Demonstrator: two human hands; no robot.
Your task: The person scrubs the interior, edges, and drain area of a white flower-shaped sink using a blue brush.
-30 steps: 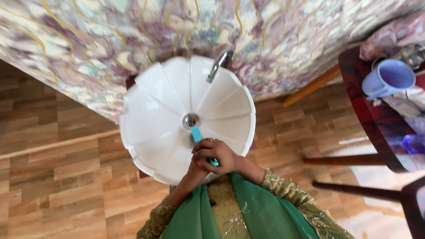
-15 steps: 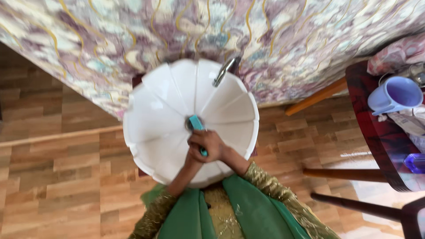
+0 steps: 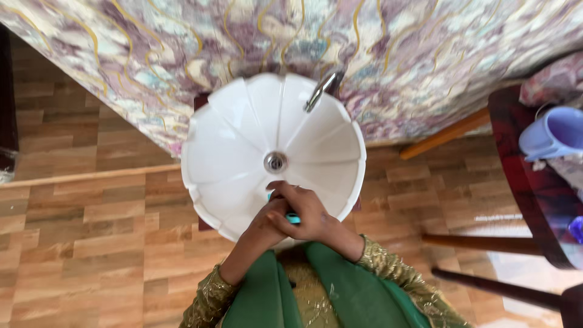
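Observation:
A white fluted wash basin [image 3: 231, 146] with a metal drain [image 3: 275, 161] and a chrome tap [image 3: 320, 91] is below me. Both my hands are clasped together over the basin's near rim, around a small teal object [image 3: 293, 218] of which only the near tip shows. My right hand [image 3: 306, 212] lies on top, fingers curled over it. My left hand [image 3: 262, 226] wraps it from below and to the left. Green and gold sleeves cover my forearms.
A marbled purple, white and gold wall [image 3: 152, 48] stands behind the basin. Wood-pattern floor [image 3: 91, 231] lies all around. At the right, a dark red table [image 3: 528, 182] carries a lilac mug [image 3: 555, 135], with dark chair legs [image 3: 486, 243] near it.
The teal object, which pointed at the drain earlier, has been drawn back toward me into my hands; only its tip shows now. The view has shifted slightly.

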